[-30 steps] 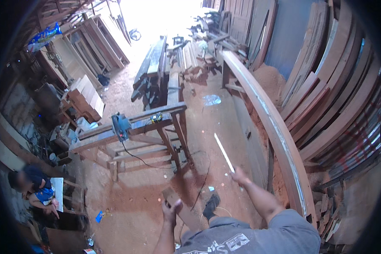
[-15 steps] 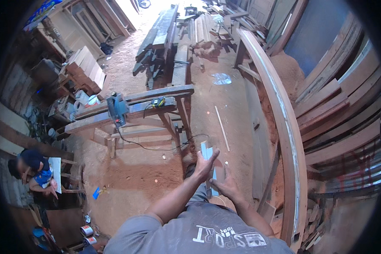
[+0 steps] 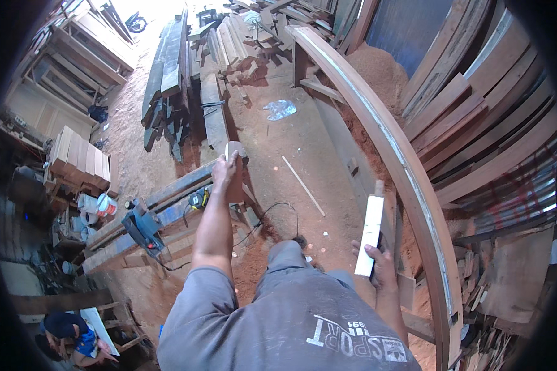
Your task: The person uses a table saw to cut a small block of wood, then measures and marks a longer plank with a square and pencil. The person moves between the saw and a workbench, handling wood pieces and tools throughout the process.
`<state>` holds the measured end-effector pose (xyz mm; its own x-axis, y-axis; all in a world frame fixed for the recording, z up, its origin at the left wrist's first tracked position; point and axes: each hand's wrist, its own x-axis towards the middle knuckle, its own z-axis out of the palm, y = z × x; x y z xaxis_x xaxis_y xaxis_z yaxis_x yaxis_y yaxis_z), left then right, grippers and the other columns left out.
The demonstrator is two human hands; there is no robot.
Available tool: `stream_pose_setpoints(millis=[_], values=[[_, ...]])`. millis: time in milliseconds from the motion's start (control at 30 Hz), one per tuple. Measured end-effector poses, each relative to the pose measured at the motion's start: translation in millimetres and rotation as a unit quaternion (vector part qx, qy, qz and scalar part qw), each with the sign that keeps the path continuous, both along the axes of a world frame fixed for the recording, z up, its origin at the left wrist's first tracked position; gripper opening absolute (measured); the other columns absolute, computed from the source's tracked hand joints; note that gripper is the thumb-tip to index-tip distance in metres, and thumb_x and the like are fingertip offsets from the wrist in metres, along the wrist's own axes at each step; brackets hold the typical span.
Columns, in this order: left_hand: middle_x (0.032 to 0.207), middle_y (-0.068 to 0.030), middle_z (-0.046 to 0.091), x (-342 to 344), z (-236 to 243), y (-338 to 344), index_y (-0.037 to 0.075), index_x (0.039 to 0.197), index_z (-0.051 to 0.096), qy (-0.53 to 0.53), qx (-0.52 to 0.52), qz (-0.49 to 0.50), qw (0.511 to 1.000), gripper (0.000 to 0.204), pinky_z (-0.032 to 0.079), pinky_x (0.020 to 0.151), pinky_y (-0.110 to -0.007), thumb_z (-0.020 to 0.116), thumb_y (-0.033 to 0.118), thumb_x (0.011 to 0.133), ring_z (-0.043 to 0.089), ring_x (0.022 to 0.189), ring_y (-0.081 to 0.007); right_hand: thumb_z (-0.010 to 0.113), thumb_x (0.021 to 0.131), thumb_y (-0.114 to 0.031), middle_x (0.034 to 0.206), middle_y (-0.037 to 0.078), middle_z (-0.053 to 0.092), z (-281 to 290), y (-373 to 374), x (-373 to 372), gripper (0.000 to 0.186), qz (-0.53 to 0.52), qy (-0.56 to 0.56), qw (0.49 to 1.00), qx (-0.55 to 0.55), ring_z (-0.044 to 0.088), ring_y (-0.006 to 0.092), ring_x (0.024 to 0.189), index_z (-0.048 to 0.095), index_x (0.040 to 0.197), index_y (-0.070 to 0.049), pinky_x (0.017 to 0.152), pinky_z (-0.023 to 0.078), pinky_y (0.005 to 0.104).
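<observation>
My left hand point(image 3: 228, 168) is stretched forward over the end of the workbench, its fingers closed around a flat brown wooden piece point(image 3: 235, 188) with a pale rounded top edge. At my right side, my right hand point(image 3: 382, 264) grips a long white rectangular block point(image 3: 369, 234), held nearly upright. A short brown wooden tip point(image 3: 379, 187) shows at the block's upper end; whether the two are joined I cannot tell. Close to my left forearm, a yellow-and-black tape measure point(image 3: 198, 198) lies on the workbench point(image 3: 167, 185). A blue power tool point(image 3: 143, 232) rests further left on it.
A long wooden beam point(image 3: 408, 167) with a pale stripe stands along my right. Stacked planks point(image 3: 164, 80) lie ahead on the left. A thin stick point(image 3: 303, 185) and a clear plastic piece point(image 3: 280, 110) lie on the dusty floor. Another person point(image 3: 74, 334) sits low at the left.
My hands were together in front of my body around a pale piece. Now they are apart, the left further forward and left, the right out to the right with the white block.
</observation>
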<state>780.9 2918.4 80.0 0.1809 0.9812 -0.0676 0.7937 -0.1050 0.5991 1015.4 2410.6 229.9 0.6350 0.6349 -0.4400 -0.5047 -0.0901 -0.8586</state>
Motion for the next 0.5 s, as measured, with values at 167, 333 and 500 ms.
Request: stream_pose_setpoints(millis=[167, 333, 500], values=[[0.123, -0.0311, 0.071, -19.3, -26.5, 49.8, 0.0, 0.131, 0.066, 0.136, 0.025, -0.012, 0.99, 0.092, 0.054, 0.103, -0.054, 0.062, 0.081, 0.09, 0.066, 0.122, -0.0486, 0.07, 0.092, -0.009, 0.136, 0.027, 0.06, 7.1, 24.4, 0.1, 0.075, -0.043, 0.016, 0.999, 0.018, 0.072, 0.0427, 0.119, 0.036, 0.155, 0.011, 0.099, 0.065, 0.0458], [0.135, -0.0298, 0.065, -18.3, -13.5, 36.1, -0.001, 0.15, 0.048, 0.219, 0.03, -0.021, 0.975, 0.106, 0.053, 0.108, -0.051, 0.087, 0.065, 0.076, 0.065, 0.127, -0.0445, 0.073, 0.094, -0.015, 0.135, 0.033, 0.064, 1.8, 37.7, 1.7, 0.074, -0.058, 0.028, 0.998, 0.006, 0.072, 0.0419, 0.118, 0.037, 0.151, 0.017, 0.104, 0.061, 0.0469], [0.136, -0.0322, 0.065, -29.1, -9.4, 45.8, 0.0, 0.159, 0.037, 0.145, -0.022, -0.02, 0.989, 0.101, 0.053, 0.108, -0.051, 0.086, 0.04, 0.081, 0.064, 0.127, -0.0473, 0.073, 0.093, -0.025, 0.128, 0.034, 0.069, 0.4, 42.6, 7.2, 0.074, -0.07, 0.053, 0.996, 0.03, 0.072, 0.0393, 0.119, 0.045, 0.149, 0.015, 0.105, 0.06, 0.0453]])
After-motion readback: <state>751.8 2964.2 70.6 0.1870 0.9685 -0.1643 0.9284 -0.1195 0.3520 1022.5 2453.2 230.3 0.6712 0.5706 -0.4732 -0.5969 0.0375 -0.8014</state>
